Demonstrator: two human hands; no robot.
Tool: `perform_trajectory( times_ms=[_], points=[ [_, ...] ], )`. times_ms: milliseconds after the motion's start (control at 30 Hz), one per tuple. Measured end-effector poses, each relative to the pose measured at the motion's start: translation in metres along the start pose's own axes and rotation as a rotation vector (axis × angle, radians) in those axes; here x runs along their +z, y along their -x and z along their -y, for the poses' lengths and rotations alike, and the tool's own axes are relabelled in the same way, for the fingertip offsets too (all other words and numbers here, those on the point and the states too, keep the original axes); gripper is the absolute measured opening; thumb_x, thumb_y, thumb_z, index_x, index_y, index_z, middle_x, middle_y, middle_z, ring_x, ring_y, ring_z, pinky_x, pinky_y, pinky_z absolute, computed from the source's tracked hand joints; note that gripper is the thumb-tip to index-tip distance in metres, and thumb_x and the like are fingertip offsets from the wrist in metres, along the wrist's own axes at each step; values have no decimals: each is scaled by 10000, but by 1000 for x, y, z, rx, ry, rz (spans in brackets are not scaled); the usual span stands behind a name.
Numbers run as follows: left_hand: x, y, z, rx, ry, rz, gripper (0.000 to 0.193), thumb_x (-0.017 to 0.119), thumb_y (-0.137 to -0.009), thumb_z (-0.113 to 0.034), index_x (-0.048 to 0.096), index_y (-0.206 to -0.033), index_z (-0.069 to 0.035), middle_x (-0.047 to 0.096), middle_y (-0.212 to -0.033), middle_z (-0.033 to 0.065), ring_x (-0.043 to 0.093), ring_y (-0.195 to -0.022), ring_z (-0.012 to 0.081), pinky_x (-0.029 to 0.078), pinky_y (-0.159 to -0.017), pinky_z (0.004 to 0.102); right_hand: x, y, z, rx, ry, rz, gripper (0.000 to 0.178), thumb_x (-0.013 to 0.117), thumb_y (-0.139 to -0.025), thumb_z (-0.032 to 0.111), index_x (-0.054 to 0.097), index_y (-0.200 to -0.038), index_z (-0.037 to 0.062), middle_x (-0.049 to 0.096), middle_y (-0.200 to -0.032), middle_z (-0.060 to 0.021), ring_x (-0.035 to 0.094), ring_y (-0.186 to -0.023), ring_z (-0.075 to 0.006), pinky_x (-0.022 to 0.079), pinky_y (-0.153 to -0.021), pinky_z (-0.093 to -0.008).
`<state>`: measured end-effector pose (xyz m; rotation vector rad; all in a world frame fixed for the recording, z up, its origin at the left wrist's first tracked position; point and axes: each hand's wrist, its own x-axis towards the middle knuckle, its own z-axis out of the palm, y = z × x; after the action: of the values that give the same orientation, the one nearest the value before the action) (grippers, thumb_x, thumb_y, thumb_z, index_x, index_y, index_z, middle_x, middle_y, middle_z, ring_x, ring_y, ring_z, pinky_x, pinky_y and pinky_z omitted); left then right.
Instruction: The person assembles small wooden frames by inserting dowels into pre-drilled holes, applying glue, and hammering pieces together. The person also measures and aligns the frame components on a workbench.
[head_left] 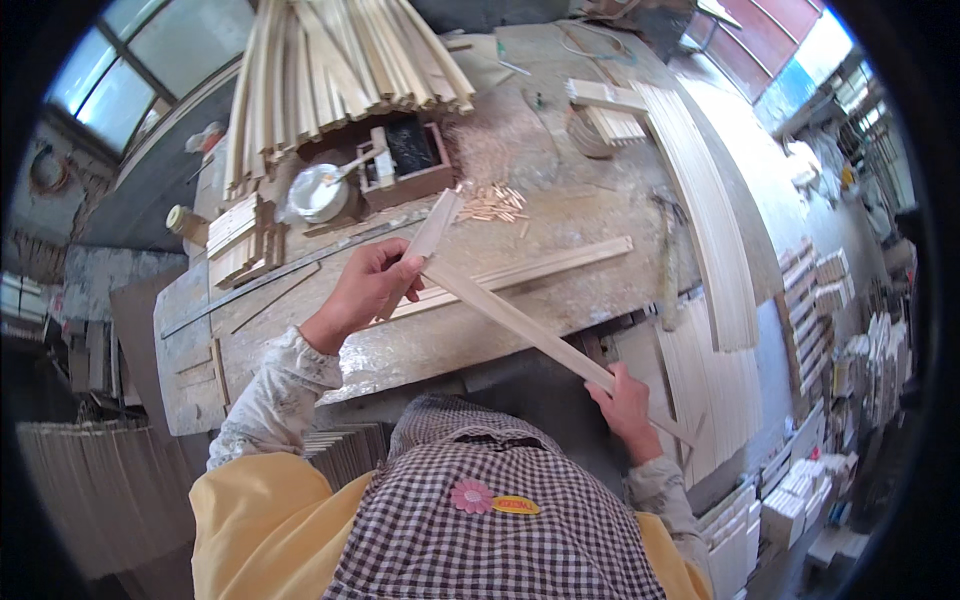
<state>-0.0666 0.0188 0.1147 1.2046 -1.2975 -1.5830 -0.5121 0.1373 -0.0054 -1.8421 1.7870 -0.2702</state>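
My left hand (366, 288) is closed around the corner where a short flat wooden piece (436, 226) meets the end of a long pale wooden strip (520, 322). Whether the two are fixed together I cannot tell. The short piece points away from me. Slanting down to the right, the long strip passes into my right hand (626, 405), which grips it near its lower end. Beneath it, another long strip (560, 263) lies on the worktable (575, 215). Beyond my left hand is a loose pile of small wooden dowels (492, 203).
A white tub (316, 196) and a wooden box (415, 184) with black contents stand behind my left hand. Many strips (350, 75) are heaped at the back. Short pieces (236, 242) are stacked left. A hammer (668, 250) and long strips (705, 210) lie right.
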Motion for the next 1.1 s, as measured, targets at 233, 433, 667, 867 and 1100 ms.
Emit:
perform_trajectory(
  times_ms=[233, 433, 667, 867, 1100],
  points=[
    [-28, 16, 14, 46, 169, -13, 279, 616, -1060, -224, 665, -1195, 16, 669, -881, 38, 641, -762, 117, 551, -736, 286, -56, 0, 25, -243, 124, -201, 454, 842, -825, 319, 582, -1088, 56, 688, -985, -199, 683, -895, -401, 518, -725, -510],
    [-47, 28, 9, 120, 197, -71, 225, 623, -1058, -219, 660, -1068, 3, 662, -869, 31, 626, -733, 101, 540, -700, 268, -89, -16, 54, -376, 32, -72, 262, 746, -931, 255, 621, -868, 33, 654, -647, -91, 652, -568, -281, 510, -542, -410],
    [-68, 45, 9, 170, 8, -142, 213, 622, -1055, -239, 587, -1052, -29, 622, -831, 4, 594, -727, 74, 520, -674, 252, -96, -34, 82, -179, -432, 442, 253, 609, -1044, 214, 626, -898, 8, 711, -737, -76, 648, -605, -100, 529, -553, -263],
    [-84, 58, 20, 152, -67, -233, 203, 592, -1063, -239, 580, -1037, -38, 607, -801, 8, 585, -701, 81, 501, -626, 253, -82, -51, 102, -188, -402, 447, 271, 613, -1043, 244, 625, -902, 13, 701, -728, -78, 661, -623, -125, 536, -584, -278],
    [-120, 95, 54, 63, 91, -368, 201, 602, -1056, -249, 576, -1005, -57, 606, -797, 14, 586, -677, 102, 513, -642, 273, -62, -68, 162, -509, 144, 40, 268, 756, -905, 235, 618, -1034, 45, 671, -862, -143, 672, -779, -350, 532, -690, -456]
  ],
)
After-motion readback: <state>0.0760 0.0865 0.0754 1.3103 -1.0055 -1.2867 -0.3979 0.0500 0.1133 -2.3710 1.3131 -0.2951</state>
